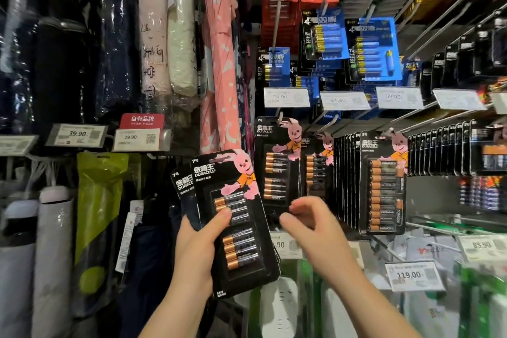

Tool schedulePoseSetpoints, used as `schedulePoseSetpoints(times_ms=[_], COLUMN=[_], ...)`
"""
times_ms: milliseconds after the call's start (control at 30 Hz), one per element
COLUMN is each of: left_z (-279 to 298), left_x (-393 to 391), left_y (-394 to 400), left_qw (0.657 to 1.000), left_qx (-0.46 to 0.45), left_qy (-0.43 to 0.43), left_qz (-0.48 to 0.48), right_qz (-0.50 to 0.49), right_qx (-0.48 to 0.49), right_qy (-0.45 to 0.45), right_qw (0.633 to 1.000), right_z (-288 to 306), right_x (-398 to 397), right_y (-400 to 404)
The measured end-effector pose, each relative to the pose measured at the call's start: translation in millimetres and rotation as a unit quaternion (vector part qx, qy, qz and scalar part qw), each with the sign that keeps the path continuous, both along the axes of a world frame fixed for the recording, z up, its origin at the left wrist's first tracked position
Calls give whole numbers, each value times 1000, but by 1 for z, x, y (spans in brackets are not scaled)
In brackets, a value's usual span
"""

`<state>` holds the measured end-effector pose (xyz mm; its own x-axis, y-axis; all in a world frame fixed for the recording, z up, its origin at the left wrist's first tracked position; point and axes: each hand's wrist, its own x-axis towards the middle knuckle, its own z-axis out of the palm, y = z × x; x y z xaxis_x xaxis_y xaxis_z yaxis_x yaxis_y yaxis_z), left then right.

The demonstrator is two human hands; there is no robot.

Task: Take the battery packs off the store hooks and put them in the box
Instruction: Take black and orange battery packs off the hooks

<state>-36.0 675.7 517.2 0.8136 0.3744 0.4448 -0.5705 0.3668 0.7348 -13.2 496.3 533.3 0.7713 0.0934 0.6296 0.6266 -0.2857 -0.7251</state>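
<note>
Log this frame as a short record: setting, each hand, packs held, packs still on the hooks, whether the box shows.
setting: store aisle, hook wall with price tags
left hand: grips at least two black battery packs, thumb across the front one
right hand: holds nothing, fingers loosely curled, just below a hanging pack
hooks: more black packs hang to the right, blue packs above
box: not in view

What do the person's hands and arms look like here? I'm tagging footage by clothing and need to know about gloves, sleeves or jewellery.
Both are bare: the left hand and the right hand wear no gloves, and no rings show on the fingers. No watch, bracelet or sleeve appears on either forearm down to the frame edge.
</note>
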Motion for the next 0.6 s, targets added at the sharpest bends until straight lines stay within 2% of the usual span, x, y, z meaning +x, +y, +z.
schedulePoseSetpoints(times_ms=[67, 167, 433, 600], left_z=[-1, -4, -5, -2], left_x=[0, 2, -1, -3], left_y=[-2, -4, -9, -8], left_qw=[1000, 1000, 999, 998], left_qx=[4, 7, 37, 56], left_qy=[-1, -2, -3, -7], left_qz=[6, 12, 3, 1], right_qz=[51, 50, 8, -2], right_qx=[-45, -92, -99, -42], right_qy=[40, 36, 25, 24], right_qw=[997, 994, 995, 999], right_z=[-6, -14, -20, -26], right_x=[-15, -21, -15, -15], right_y=[10, 20, 16, 17])
